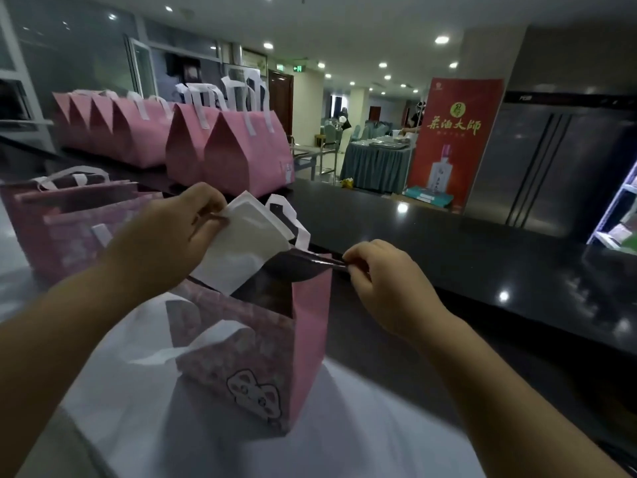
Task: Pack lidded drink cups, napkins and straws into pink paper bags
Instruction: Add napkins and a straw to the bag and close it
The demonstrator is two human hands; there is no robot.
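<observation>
Your left hand (162, 243) pinching a white napkin (248, 246) at the mouth of the open pink bag (306, 326), your right hand (382, 281) pinching its rim, closed bags (241, 157) lined up behind

pink bag (306, 326) standing open, near edge of the counter (448, 243)
white napkin (241, 246) tilted, lower end inside the mouth; cat face (253, 391) printed on front. closed pink bags (241, 157) in a row, far left.
</observation>
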